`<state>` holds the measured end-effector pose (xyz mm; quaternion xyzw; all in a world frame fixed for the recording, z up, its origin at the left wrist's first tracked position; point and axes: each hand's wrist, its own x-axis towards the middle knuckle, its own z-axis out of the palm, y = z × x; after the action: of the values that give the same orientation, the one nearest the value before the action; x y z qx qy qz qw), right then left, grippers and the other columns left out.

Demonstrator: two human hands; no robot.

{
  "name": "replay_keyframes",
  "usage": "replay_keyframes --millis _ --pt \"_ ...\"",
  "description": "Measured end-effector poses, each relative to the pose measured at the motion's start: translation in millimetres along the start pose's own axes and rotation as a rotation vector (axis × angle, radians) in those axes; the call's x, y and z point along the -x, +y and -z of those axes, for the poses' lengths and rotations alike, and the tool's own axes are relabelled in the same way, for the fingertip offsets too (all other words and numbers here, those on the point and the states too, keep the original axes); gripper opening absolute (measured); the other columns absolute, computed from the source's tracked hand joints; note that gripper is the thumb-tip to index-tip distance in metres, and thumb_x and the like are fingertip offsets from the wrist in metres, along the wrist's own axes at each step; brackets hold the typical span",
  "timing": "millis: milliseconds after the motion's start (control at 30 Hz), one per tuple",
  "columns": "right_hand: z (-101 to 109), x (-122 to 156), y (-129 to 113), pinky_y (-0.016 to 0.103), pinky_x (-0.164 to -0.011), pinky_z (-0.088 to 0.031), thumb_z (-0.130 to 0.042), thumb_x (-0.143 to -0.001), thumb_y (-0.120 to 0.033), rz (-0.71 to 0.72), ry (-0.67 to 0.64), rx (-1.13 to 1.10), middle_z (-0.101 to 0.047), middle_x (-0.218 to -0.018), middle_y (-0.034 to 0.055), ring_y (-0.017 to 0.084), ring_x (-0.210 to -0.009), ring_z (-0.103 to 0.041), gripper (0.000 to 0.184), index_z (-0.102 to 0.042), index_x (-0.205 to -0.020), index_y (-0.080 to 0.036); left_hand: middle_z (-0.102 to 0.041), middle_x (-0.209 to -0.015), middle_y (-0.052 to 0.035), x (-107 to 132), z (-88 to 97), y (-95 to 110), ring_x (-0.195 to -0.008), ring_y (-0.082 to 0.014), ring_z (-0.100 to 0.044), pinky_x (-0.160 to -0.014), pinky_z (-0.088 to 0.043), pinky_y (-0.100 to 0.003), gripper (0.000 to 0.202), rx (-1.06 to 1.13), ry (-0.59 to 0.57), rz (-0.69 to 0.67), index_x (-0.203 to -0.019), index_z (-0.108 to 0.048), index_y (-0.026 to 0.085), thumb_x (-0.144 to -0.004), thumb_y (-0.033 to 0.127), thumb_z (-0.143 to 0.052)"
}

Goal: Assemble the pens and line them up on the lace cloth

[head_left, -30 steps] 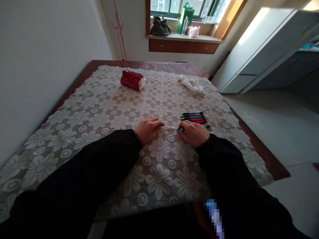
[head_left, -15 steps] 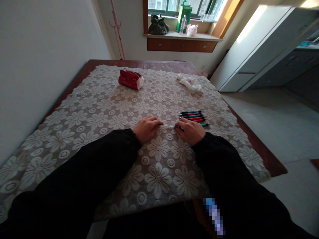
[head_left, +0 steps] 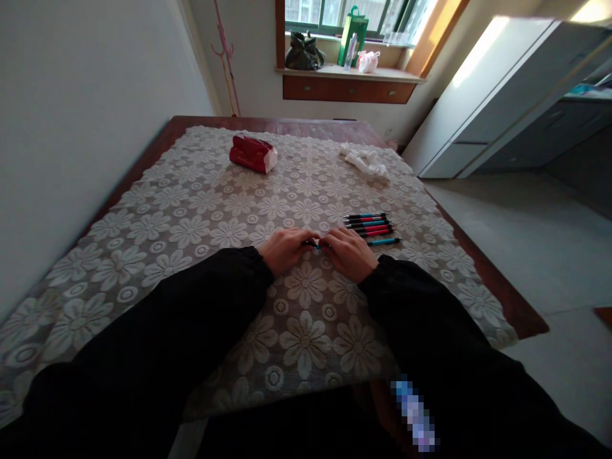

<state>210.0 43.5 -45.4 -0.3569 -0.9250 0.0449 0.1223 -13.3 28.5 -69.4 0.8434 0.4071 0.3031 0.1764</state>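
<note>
My left hand (head_left: 285, 248) is closed in a pinch on the dark end of a pen, most of which is covered by fingers. Close on its right, my right hand (head_left: 350, 252) pinches the other part of that pen (head_left: 318, 246), and a bit of blue shows between the fingertips. Whether the pen's parts are joined cannot be made out. Just beyond my right hand lies a row of several pens (head_left: 367, 222) with black, blue and red barrels. One blue pen (head_left: 384, 241) lies apart, nearer to me, partly behind the hand.
A flowered lace cloth (head_left: 306, 344) covers the wooden table. Toward the far side lie a red tissue pack (head_left: 252, 153) and a crumpled white plastic bag (head_left: 365, 162). Bags stand on the window sill (head_left: 329, 66), and a tall white cabinet (head_left: 482, 95) is at the right.
My right hand has moved left with its pen part, up to my left hand. The thin pale piece that showed between them is now out of sight. The separate blue pen is more exposed.
</note>
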Motion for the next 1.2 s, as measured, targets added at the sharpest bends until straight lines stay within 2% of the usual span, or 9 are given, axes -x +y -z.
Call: replay_keyframes --millis 133,267,433,533,633,800,900,1000,1200 --pt "-4 -6 -2 0.028 -0.082 -0.042 -0.040 -0.103 -0.020 -0.019 0.020 -0.053 -0.067 -0.104 0.0082 0.019 -0.092 -0.061 0.022 -0.061 -0.109 -0.018 -0.077 -0.108 -0.0018 1 2.4 2 -0.100 -0.0170 -0.074 -0.093 -0.056 -0.032 0.028 0.186 0.037 0.094 -0.122 -0.061 0.022 -0.094 0.020 -0.064" --pt "-9 -10 -3 0.026 -0.073 -0.041 -0.039 -0.104 -0.020 -0.010 -0.004 -0.069 -0.066 -0.105 0.0076 0.017 -0.085 -0.063 0.020 -0.058 -0.110 -0.019 -0.078 -0.105 -0.0024 2 5.7 4 -0.098 -0.0182 -0.075 -0.093 -0.057 -0.034 0.026 0.240 0.065 0.125 -0.117 -0.061 0.021 -0.092 0.019 -0.065" --pt "-18 -10 0 0.031 -0.081 -0.048 -0.053 -0.097 -0.024 0.041 0.067 -0.179 -0.067 -0.111 0.0113 0.022 -0.097 -0.065 0.024 -0.053 -0.120 -0.017 -0.079 -0.101 -0.0030 1 5.8 4 -0.094 -0.0199 -0.076 -0.090 -0.059 -0.035 0.022 0.255 0.111 0.201 -0.110 -0.062 0.021 -0.089 0.018 -0.069" --pt "-15 -8 1 0.030 -0.083 -0.048 -0.047 -0.099 -0.021 0.048 0.092 -0.178 -0.070 -0.105 0.0105 0.021 -0.096 -0.066 0.018 -0.058 -0.113 -0.018 -0.078 -0.102 -0.0028 2 4.7 4 -0.094 -0.0181 -0.075 -0.089 -0.059 -0.032 0.018 0.231 0.115 0.134 -0.108 -0.063 0.020 -0.091 0.020 -0.068" --pt "-8 -6 0 0.030 -0.083 -0.046 -0.041 -0.103 -0.026 0.027 0.077 -0.091 -0.073 -0.097 0.0094 0.021 -0.092 -0.066 0.023 -0.063 -0.106 -0.019 -0.077 -0.103 -0.0026 3 3.7 5 -0.094 -0.0161 -0.075 -0.090 -0.059 -0.031 0.015 0.155 0.134 0.055 -0.108 -0.064 0.020 -0.093 0.022 -0.067" --pt "-5 -4 -1 0.028 -0.076 -0.045 -0.048 -0.101 -0.034 -0.051 0.119 -0.093 -0.075 -0.100 0.0088 0.020 -0.088 -0.068 0.024 -0.062 -0.115 -0.019 -0.077 -0.102 -0.0037 5 2.9 7 -0.095 -0.0170 -0.075 -0.088 -0.060 -0.031 0.017 0.151 0.172 0.091 -0.109 -0.062 0.020 -0.094 0.026 -0.068" --pt "-7 -3 2 0.027 -0.075 -0.045 -0.052 -0.099 -0.033 -0.009 0.125 -0.115 -0.075 -0.096 0.0085 0.019 -0.086 -0.069 0.020 -0.062 -0.108 -0.018 -0.077 -0.101 -0.0031 5 2.5 7 -0.093 -0.0168 -0.075 -0.088 -0.060 -0.031 0.017 0.153 0.156 0.079 -0.108 -0.063 0.020 -0.093 0.026 -0.069" --pt "-7 -2 3 0.026 -0.074 -0.044 -0.043 -0.104 -0.033 -0.025 0.104 -0.068 -0.076 -0.092 0.0078 0.018 -0.084 -0.069 0.026 -0.066 -0.100 -0.020 -0.076 -0.098 -0.0022 5 2.1 7 -0.090 -0.0148 -0.074 -0.087 -0.059 -0.029 0.014 0.153 0.162 0.033 -0.106 -0.065 0.020 -0.094 0.027 -0.068" --pt "-3 -1 2 0.026 -0.075 -0.043 -0.051 -0.101 -0.041 -0.014 0.119 -0.057 -0.076 -0.098 0.0091 0.019 -0.089 -0.070 0.028 -0.066 -0.108 -0.018 -0.076 -0.096 -0.0026 5 3.7 9 -0.087 -0.0150 -0.074 -0.083 -0.060 -0.028 0.013 0.162 0.192 0.055 -0.103 -0.067 0.019 -0.093 0.027 -0.069"
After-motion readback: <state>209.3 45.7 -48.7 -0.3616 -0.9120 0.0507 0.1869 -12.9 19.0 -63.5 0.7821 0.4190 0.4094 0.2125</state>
